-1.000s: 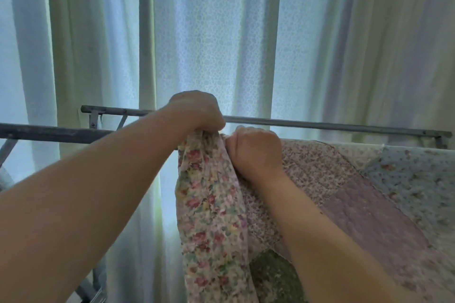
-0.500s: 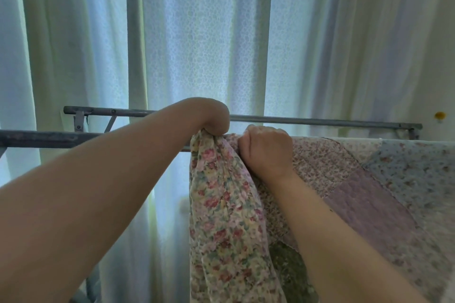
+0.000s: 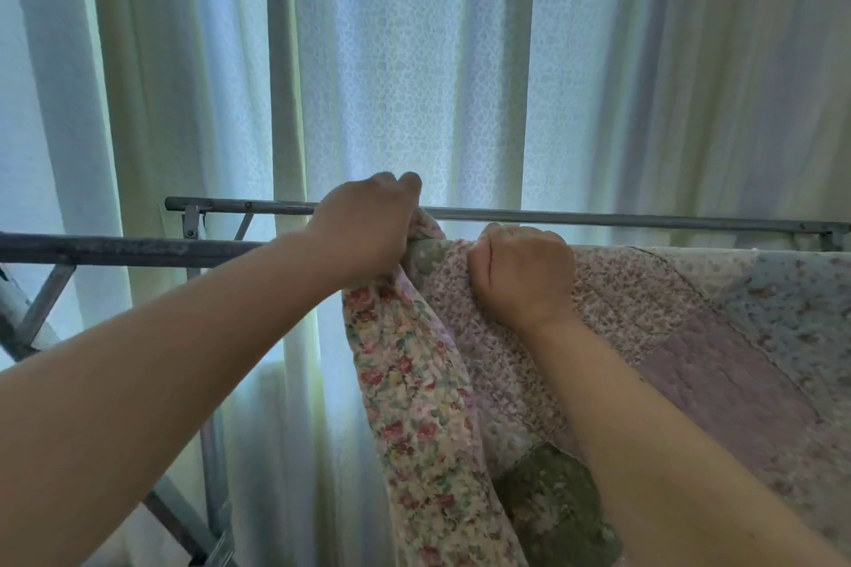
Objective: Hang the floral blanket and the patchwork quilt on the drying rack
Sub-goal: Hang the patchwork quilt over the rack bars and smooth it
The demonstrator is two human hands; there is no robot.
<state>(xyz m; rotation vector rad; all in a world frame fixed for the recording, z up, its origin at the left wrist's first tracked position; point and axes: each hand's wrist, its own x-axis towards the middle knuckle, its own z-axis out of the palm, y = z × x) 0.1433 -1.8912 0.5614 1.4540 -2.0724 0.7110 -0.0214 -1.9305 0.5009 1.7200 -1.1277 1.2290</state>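
Observation:
The patchwork quilt [image 3: 700, 336], made of pink, lilac, pale blue and green patches, hangs over the near bar of the grey metal drying rack [image 3: 115, 248]. A strip with larger red and yellow flowers [image 3: 414, 405] hangs down along its left edge; whether it is the quilt's reverse or the floral blanket I cannot tell. My left hand [image 3: 368, 226] grips the cloth's left corner at the bar. My right hand [image 3: 520, 272] grips the quilt's top fold just to the right, fingers curled into the fabric.
A second, thinner rack bar [image 3: 644, 219] runs behind the near one, bare. The rack's slanted legs [image 3: 41, 304] show at the lower left. Pale sheer curtains [image 3: 414, 60] hang close behind the rack across the whole view.
My left hand has turned upright and shifted the cloth's corner up onto the near bar. My right hand stays gripping the quilt's top fold.

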